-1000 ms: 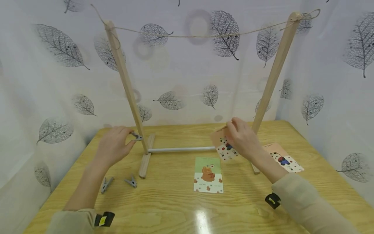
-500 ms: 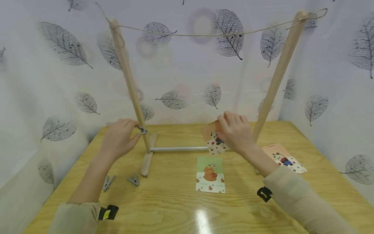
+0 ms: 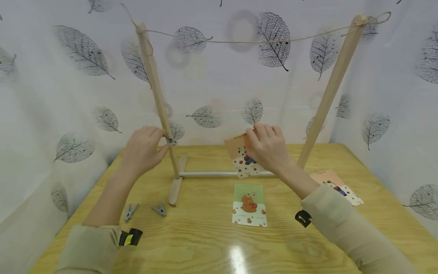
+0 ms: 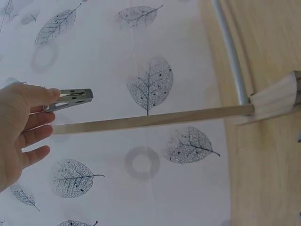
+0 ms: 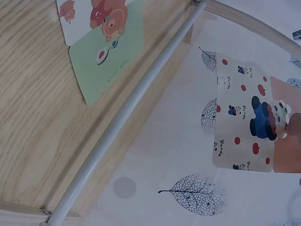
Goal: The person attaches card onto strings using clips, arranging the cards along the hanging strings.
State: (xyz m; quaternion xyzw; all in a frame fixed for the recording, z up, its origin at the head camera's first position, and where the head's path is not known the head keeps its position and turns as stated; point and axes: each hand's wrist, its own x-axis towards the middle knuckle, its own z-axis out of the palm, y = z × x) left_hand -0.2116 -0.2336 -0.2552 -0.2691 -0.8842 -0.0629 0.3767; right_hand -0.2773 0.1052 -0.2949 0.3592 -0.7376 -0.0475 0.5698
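Observation:
Between thumb and index finger, my left hand (image 3: 143, 150) pinches a grey clothespin (image 3: 171, 140) in front of the frame's left post. In the left wrist view the clothespin (image 4: 70, 99) points away from the hand, the other fingers spread loosely. My right hand (image 3: 268, 146) holds a peach-and-white panda card (image 3: 244, 158) by its top part, raised above the table. The right wrist view shows the card (image 5: 244, 117) hanging clear of the white rod, with only a fingertip visible. Above both hands, a twine line (image 3: 239, 41) runs between the two posts.
A green-and-white bear card (image 3: 249, 213) lies on the table before the rod (image 3: 208, 174). Another peach card (image 3: 342, 192) lies at the right, partly behind my forearm. Two grey clothespins, one open-angled (image 3: 159, 209), lie at the left. Wooden posts (image 3: 333, 87) flank the frame.
Both hands have risen; the left moves up with its clothespin, the right up and leftward with the panda card. The view has shifted slightly. Cards and clothespins on the table stay put.

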